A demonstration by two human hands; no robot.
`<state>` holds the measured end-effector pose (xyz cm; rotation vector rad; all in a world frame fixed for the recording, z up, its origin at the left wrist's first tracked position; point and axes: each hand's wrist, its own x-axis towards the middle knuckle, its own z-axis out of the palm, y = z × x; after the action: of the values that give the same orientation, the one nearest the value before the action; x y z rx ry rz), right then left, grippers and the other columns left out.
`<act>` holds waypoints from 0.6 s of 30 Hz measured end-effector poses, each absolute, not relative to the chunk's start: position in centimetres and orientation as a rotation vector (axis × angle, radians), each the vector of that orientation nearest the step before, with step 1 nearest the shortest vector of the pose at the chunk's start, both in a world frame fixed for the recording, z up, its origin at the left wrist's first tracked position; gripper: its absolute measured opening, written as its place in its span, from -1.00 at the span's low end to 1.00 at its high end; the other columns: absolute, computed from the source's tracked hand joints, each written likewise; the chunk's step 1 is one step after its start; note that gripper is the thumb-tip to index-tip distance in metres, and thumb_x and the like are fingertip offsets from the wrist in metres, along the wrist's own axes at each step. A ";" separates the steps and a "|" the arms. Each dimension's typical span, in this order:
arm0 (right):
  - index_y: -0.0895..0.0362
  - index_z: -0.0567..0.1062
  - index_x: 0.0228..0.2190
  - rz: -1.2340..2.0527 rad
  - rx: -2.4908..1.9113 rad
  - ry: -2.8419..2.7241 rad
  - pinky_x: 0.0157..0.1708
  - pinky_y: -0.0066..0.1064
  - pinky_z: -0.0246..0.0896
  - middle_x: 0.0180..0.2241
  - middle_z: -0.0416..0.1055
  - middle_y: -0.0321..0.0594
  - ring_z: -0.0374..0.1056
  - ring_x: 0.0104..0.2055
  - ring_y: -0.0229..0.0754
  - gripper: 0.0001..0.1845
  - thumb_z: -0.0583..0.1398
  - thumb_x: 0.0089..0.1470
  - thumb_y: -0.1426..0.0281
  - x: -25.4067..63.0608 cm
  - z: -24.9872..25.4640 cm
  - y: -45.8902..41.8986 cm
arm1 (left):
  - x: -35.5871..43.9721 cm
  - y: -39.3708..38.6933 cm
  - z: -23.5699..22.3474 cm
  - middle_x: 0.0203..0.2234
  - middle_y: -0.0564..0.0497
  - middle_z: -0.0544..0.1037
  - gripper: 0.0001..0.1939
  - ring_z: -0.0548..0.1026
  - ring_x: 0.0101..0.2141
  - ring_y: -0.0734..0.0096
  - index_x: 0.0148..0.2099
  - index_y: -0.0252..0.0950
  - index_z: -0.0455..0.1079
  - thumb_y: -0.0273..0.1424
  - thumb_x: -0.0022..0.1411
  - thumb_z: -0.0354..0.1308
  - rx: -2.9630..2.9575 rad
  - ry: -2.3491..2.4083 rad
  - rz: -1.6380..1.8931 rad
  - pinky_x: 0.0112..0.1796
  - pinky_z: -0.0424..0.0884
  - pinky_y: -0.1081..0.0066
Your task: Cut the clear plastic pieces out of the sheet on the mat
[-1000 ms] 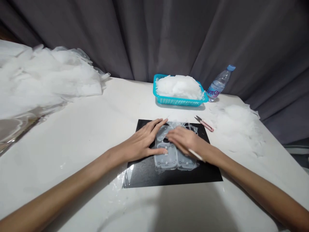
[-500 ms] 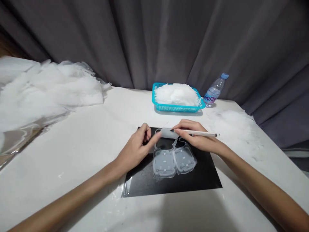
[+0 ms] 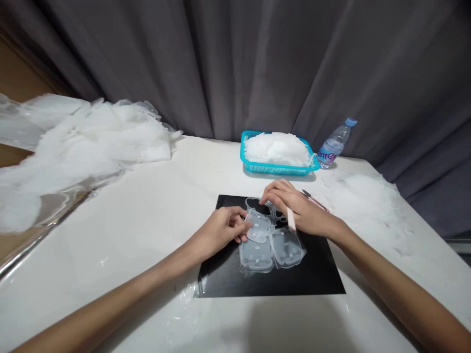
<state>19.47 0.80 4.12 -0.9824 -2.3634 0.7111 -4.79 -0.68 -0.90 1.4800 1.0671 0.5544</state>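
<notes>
My left hand (image 3: 231, 226) is closed, thumb and fingers pinching the left edge of a translucent grey film piece (image 3: 260, 223). This piece overlaps the upper part of a clear film sheet (image 3: 259, 257) with rounded grey panels and cut-out openings, which lies on a black mat (image 3: 309, 274). Above the sheet's upper right part, my right hand (image 3: 289, 203) holds a slim white pen-like tool (image 3: 291, 219) in its curled palm, its fingertips near the sheet's far edge. The tool's tip is hidden.
Behind the mat stands a turquoise basket (image 3: 280, 169) heaped with white film pieces. A water bottle (image 3: 333, 147) is beside it. Crumpled white film (image 3: 99, 137) piles up at left; more scraps (image 3: 368, 201) lie at right. A dark-tipped tool (image 3: 312, 198) rests behind my right hand.
The grey piece has come down nearer to me, over the panels, with my left hand on its edge. In my right hand the white tool has swung from pointing left to pointing towards me.
</notes>
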 end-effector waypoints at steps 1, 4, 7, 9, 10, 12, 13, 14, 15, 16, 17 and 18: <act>0.10 0.56 -0.16 0.685 -0.972 -2.388 0.13 -0.11 0.28 -0.10 0.42 -0.08 0.33 0.02 -0.03 -0.63 -0.04 0.48 0.39 18.9 3.9 1.5 | -4.7 -0.8 -0.8 -0.54 0.07 0.58 -0.67 0.60 -0.47 0.31 -0.11 -0.29 0.45 -0.13 0.29 0.28 1.489 1.070 0.558 -0.38 0.48 0.35; 0.12 0.57 -0.15 0.767 -0.876 -2.557 0.09 -0.12 0.31 -0.12 0.46 -0.08 0.36 0.01 -0.02 -0.75 0.07 0.38 0.47 17.2 3.4 3.9 | -4.6 -1.1 -0.4 -0.52 0.06 0.57 -0.70 0.59 -0.46 0.31 -0.14 -0.29 0.44 -0.14 0.32 0.24 1.551 1.090 0.572 -0.38 0.47 0.35; 0.18 0.60 -0.21 0.990 -0.800 -2.678 -0.05 -0.24 0.30 -0.20 0.53 -0.11 0.40 -0.10 -0.06 -0.83 0.17 0.29 0.48 16.3 3.2 5.9 | -4.6 -1.5 0.2 -0.48 0.03 0.58 -0.71 0.54 -0.44 0.34 -0.17 -0.30 0.46 -0.16 0.39 0.16 1.692 1.145 0.598 -0.35 0.43 0.36; 0.22 0.59 -0.26 1.216 -0.754 -2.663 -0.21 -0.36 0.25 -0.31 0.52 -0.20 0.37 -0.26 -0.17 -0.85 0.20 0.26 0.46 16.3 3.2 6.7 | -4.8 -1.6 0.5 -0.48 0.04 0.56 -0.71 0.49 -0.44 0.37 -0.23 -0.30 0.47 -0.17 0.39 0.14 1.800 1.211 0.601 -0.37 0.37 0.39; 0.22 0.59 -0.28 1.315 -0.739 -2.632 -0.27 -0.40 0.21 -0.36 0.50 -0.24 0.34 -0.32 -0.21 -0.85 0.21 0.26 0.44 16.4 3.3 6.9 | -4.9 -1.7 0.6 -0.49 0.05 0.55 -0.71 0.47 -0.45 0.38 -0.26 -0.30 0.48 -0.18 0.38 0.15 1.842 1.241 0.599 -0.38 0.33 0.41; 0.23 0.58 -0.33 1.438 -0.731 -2.571 -0.34 -0.44 0.15 -0.42 0.46 -0.30 0.28 -0.38 -0.27 -0.83 0.23 0.24 0.39 16.5 3.4 7.1 | -5.0 -1.7 0.8 -0.50 0.07 0.54 -0.73 0.44 -0.46 0.40 -0.28 -0.29 0.50 -0.20 0.37 0.16 1.886 1.267 0.598 -0.40 0.29 0.43; 0.22 0.58 -0.36 1.464 -0.740 -2.546 -0.36 -0.45 0.14 -0.45 0.45 -0.32 0.27 -0.39 -0.28 -0.81 0.24 0.24 0.37 16.5 3.4 7.1 | -5.1 -1.8 0.8 -0.50 0.07 0.54 -0.74 0.45 -0.46 0.40 -0.27 -0.28 0.51 -0.22 0.37 0.16 1.884 1.266 0.603 -0.40 0.30 0.43; 0.22 0.58 -0.37 1.471 -0.758 -2.533 -0.36 -0.46 0.13 -0.45 0.45 -0.32 0.27 -0.40 -0.29 -0.81 0.25 0.22 0.36 16.4 3.3 7.0 | -5.1 -1.9 0.8 -0.49 0.07 0.55 -0.75 0.46 -0.45 0.39 -0.26 -0.28 0.51 -0.23 0.37 0.15 1.876 1.258 0.611 -0.39 0.30 0.44; 0.21 0.58 -0.38 1.442 -0.806 -2.535 -0.37 -0.47 0.13 -0.45 0.47 -0.33 0.28 -0.41 -0.29 -0.84 0.27 0.19 0.38 16.2 3.2 6.9 | -5.1 -2.1 0.7 -0.49 0.07 0.55 -0.75 0.46 -0.45 0.40 -0.26 -0.28 0.50 -0.24 0.39 0.14 1.875 1.254 0.622 -0.39 0.30 0.44; 0.19 0.59 -0.39 1.370 -0.890 -2.539 -0.37 -0.48 0.13 -0.45 0.48 -0.33 0.30 -0.40 -0.29 -0.89 0.29 0.14 0.40 16.0 3.0 6.8 | -5.0 -2.3 0.6 -0.50 0.08 0.53 -0.75 0.46 -0.45 0.40 -0.27 -0.27 0.48 -0.24 0.40 0.12 1.891 1.259 0.636 -0.39 0.29 0.44; 0.18 0.60 -0.40 1.261 -1.004 -2.533 -0.38 -0.47 0.12 -0.45 0.50 -0.33 0.32 -0.40 -0.28 -0.93 0.31 0.10 0.42 15.7 2.8 6.7 | -4.8 -2.7 0.3 -0.51 0.09 0.51 -0.74 0.44 -0.47 0.42 -0.29 -0.27 0.45 -0.26 0.42 0.11 1.932 1.267 0.654 -0.40 0.27 0.44; 0.17 0.60 -0.42 1.126 -1.134 -2.507 -0.38 -0.46 0.10 -0.45 0.51 -0.32 0.34 -0.38 -0.26 -0.95 0.31 0.07 0.45 15.5 2.4 6.7 | -4.6 -3.1 0.1 -0.52 0.10 0.47 -0.74 0.42 -0.48 0.43 -0.31 -0.27 0.42 -0.28 0.43 0.09 1.997 1.269 0.675 -0.40 0.26 0.43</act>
<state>15.45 6.70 2.45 -1.1341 -2.5073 1.1264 -4.61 -3.13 0.09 1.9965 1.2689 0.6745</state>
